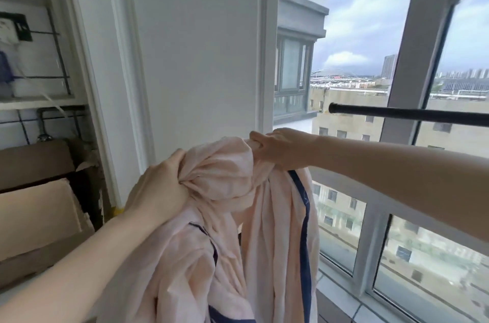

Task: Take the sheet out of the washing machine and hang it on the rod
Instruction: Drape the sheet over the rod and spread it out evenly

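A pale pink sheet (227, 206) with a dark blue trim hangs bunched in front of me, held up by both hands. My left hand (158, 187) grips a twisted knot of the fabric on its left side. My right hand (277, 146) clutches the top of the bunch, a little higher and further right. A black rod (407, 116) runs level from its free end at centre right toward the right edge, above and just beyond my right hand. The sheet does not touch the rod. No washing machine is in view.
A white wall pillar (195, 45) stands straight ahead. Windows with white frames (412, 50) fill the right side, over a tiled sill (341, 299). Brown cardboard boxes (37, 214) are stacked at the lower left under a shelf with pipes.
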A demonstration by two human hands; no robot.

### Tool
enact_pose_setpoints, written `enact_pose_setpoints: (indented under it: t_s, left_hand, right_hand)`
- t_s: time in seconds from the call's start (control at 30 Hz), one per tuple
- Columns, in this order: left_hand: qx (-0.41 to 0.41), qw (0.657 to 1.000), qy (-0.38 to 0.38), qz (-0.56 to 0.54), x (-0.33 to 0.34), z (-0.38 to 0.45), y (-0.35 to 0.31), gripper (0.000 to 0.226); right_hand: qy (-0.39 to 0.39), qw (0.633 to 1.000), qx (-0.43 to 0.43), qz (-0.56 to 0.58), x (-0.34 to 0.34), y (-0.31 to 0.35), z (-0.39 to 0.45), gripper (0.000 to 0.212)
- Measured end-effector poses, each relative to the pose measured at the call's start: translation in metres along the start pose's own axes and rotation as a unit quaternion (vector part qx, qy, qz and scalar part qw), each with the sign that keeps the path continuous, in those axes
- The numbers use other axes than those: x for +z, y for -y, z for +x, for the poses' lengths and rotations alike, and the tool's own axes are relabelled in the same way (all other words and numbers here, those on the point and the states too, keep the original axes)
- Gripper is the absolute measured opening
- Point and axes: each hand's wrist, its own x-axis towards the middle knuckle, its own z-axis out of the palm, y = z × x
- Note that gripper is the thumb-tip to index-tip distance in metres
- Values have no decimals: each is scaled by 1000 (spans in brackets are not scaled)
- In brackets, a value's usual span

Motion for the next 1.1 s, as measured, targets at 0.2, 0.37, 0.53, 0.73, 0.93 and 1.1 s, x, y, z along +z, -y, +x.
enact_pose_setpoints:
  t_s: [0.2, 0.37, 0.53, 0.73, 0.93, 1.1]
  left_hand:
    - [30, 999, -35, 14, -9, 37, -38, 25]
    - [50, 996, -58, 38, -10, 77, -63, 21]
    - [62, 995, -75, 32, -15, 112, -82, 13]
    - [72, 992, -97, 22, -24, 140, -99, 11]
    - [102, 989, -101, 35, -23, 145, -121, 15]
    - [127, 983, -130, 36, -31, 143, -139, 11]
  right_hand:
    - [-88, 992, -27, -85, -4, -64, -4, 54]
    - [-130, 969, -21, -211, 4, -110, 11, 33]
    - [-93, 935, -72, -335, 11, -158, 7, 31]
    - [8, 906, 49, -420, 20, -199, -6, 51]
    - [-35, 971, 161, -176, 28, -219, -37, 74]
    - [-66, 968, 206, -129, 3, -215, -66, 75]
